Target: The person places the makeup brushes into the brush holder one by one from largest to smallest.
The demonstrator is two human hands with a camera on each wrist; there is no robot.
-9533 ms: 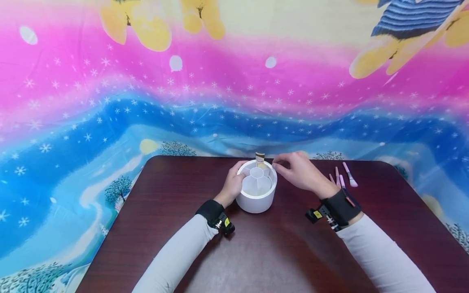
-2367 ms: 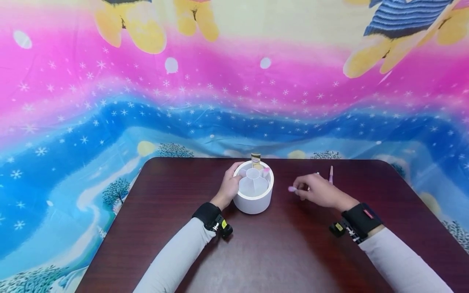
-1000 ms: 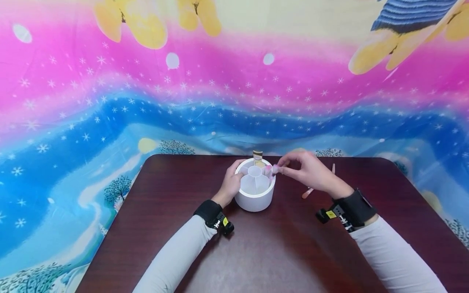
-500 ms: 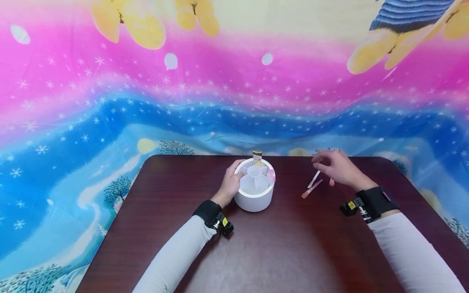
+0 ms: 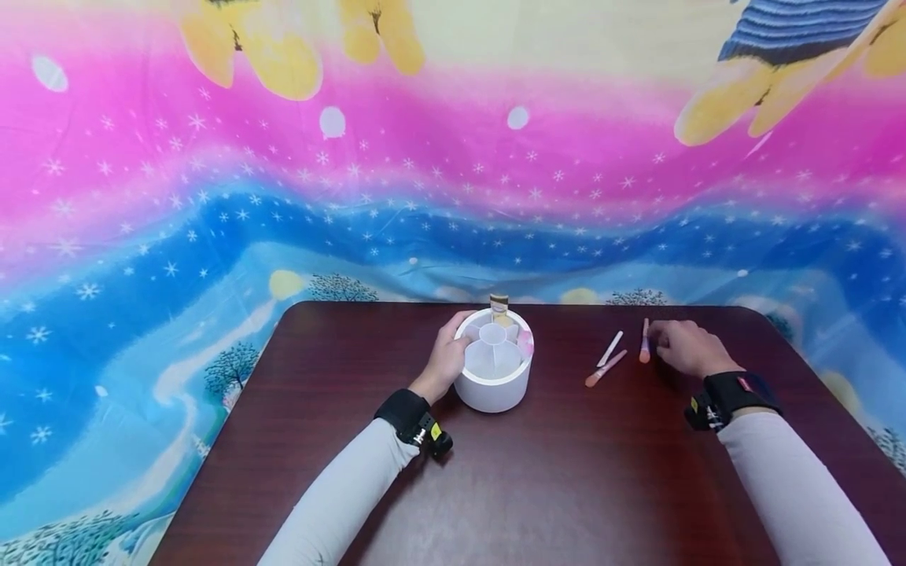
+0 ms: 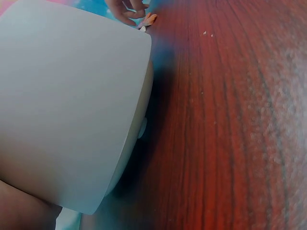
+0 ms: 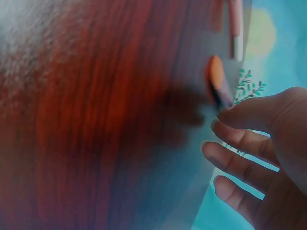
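My left hand [image 5: 446, 360] grips the side of a round white divided organizer [image 5: 493, 395] standing on the table. A gold-and-cream packet-like item [image 5: 499, 305] sticks up from its back compartment. Soft pink brush heads [image 5: 524, 343] show in the right one. Farther right, my right hand [image 5: 692, 347] is beside an orange-tipped makeup brush [image 5: 645, 350]. In the right wrist view, my thumb is close to that brush's handle and the other fingers are spread; contact is unclear. Another makeup brush [image 5: 602, 373] and a slim white-and-pink stick [image 5: 610, 348] lie between hand and organizer.
The dark reddish wooden table [image 5: 340, 409] has rounded far corners. Behind its far edge hangs a colourful printed cloth [image 5: 439, 204]. Black wrist straps with small cameras sit on both wrists.
Earlier, my right hand lowered a pink-headed brush into the organizer and let go. It has since moved right, over the loose brushes, to the orange-tipped one. My left hand stays on the organizer.
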